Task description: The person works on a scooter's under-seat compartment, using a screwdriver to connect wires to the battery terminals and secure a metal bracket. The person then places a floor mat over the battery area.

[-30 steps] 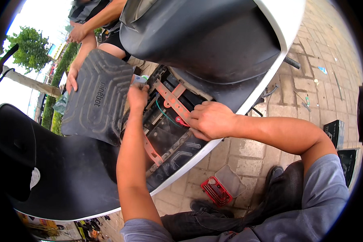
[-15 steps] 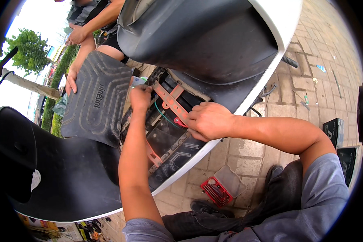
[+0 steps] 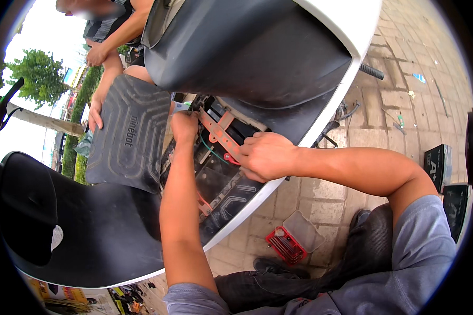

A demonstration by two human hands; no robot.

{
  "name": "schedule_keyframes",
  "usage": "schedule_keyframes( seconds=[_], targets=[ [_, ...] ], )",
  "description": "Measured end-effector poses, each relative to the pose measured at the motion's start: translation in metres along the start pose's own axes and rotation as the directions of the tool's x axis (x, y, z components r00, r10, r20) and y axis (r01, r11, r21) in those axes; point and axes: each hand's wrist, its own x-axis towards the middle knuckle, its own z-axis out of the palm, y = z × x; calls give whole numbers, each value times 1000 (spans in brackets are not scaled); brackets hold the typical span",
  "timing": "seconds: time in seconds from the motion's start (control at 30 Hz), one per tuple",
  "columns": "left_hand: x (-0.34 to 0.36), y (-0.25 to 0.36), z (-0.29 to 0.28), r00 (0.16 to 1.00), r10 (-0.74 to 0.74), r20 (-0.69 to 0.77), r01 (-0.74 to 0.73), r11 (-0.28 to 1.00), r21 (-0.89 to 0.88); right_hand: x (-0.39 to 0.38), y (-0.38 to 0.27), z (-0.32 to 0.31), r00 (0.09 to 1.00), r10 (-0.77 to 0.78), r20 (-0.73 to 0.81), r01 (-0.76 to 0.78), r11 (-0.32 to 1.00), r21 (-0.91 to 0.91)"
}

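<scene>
An orange metal bracket (image 3: pixel 219 130) spans the open floor compartment (image 3: pixel 215 181) of a scooter. At the bracket's far left end, my left hand (image 3: pixel 184 126) is closed, its fingertips partly hidden. My right hand (image 3: pixel 268 156) is curled over the near right end, fingers bent down around it. Close to my right fingers, a red ring-shaped piece (image 3: pixel 230 158) sits at the bracket's edge, and a thin green wire (image 3: pixel 209 148) curves below it. Dark parts fill the compartment beneath.
A co-worker's hand (image 3: pixel 95 115) rests on the raised black floor cover (image 3: pixel 123 134) at left. The scooter's black seat (image 3: pixel 94 226) lies nearer. A red tool case (image 3: pixel 286 245) is open on the paving by my feet. Black box-shaped batteries (image 3: pixel 438 164) stand at right.
My view has shifted slightly, so the scooter sits a little differently in the picture. Both hands stay at the bracket's two ends, and the bracket shows no clear movement.
</scene>
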Motion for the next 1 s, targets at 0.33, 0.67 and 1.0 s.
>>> schedule_keyframes(
  seconds=[0.33,0.67,1.0],
  targets=[
    [13,6,-2,979,-175,109,198,944,-263,1,1,0,999,-6,-34,7,1000,25],
    [21,-22,-2,987,-89,130,115,971,-212,-1,3,5,998,-26,-60,26,1000,1],
    [19,-28,-8,997,52,53,-55,997,61,1,0,4,998,-32,-60,31,999,-10]
  ],
)
